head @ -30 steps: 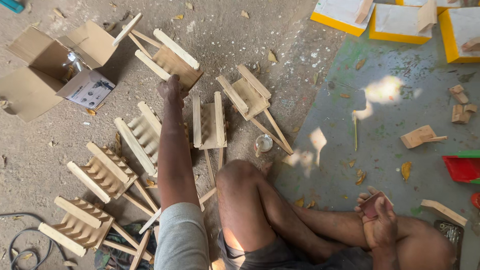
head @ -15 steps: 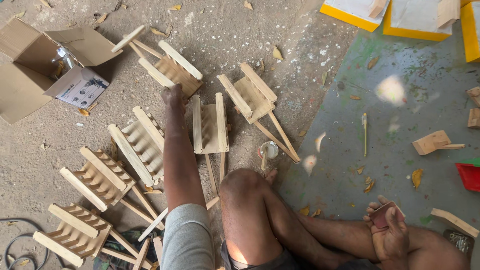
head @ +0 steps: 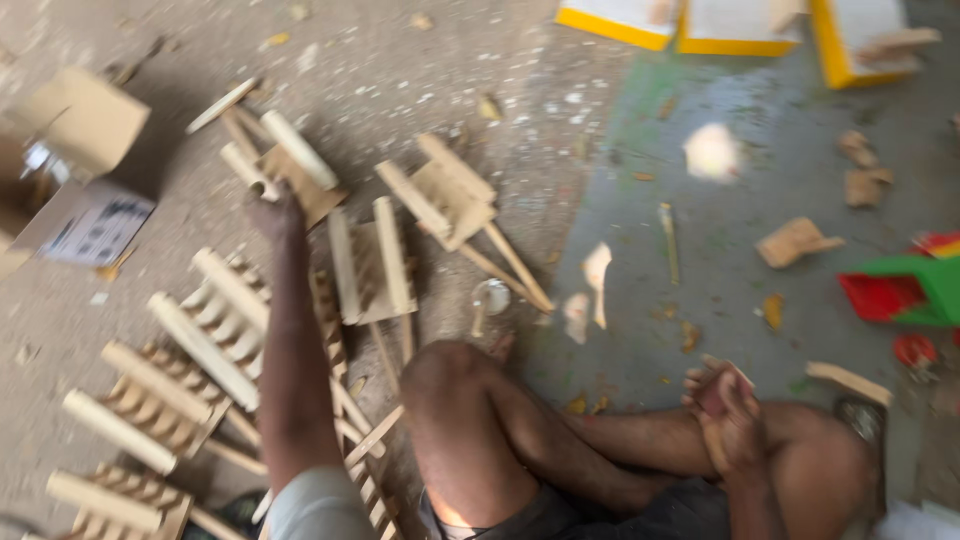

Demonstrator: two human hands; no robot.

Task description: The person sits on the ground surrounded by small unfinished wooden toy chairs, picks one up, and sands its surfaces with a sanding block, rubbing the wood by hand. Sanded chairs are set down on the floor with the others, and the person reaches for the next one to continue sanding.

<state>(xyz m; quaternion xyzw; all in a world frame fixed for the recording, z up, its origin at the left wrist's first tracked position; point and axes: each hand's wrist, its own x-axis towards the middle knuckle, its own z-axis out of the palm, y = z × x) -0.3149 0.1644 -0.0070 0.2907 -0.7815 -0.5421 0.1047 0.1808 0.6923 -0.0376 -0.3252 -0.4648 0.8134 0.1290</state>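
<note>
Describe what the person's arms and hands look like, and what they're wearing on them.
The left hand is bare, no glove, ring or watch visible, and its forearm is uncovered up to a short light grey sleeve at the upper arm. The right hand is bare too, with an uncovered forearm. The picture is motion-blurred, so finer marks cannot be told.

Left hand (head: 272,212) reached farther out across floor, now touching near edge of far wooden rack (head: 283,165) (was short of it, beside middle rack (head: 370,262), a second ago). Right hand (head: 722,400) unchanged spot on leg, now seen clasped over small reddish thing (blurred). Camera swung: cardboard box (head: 75,150) slid toward left edge, bright light patch (head: 712,150) shrank, whole view blurrier.
</note>
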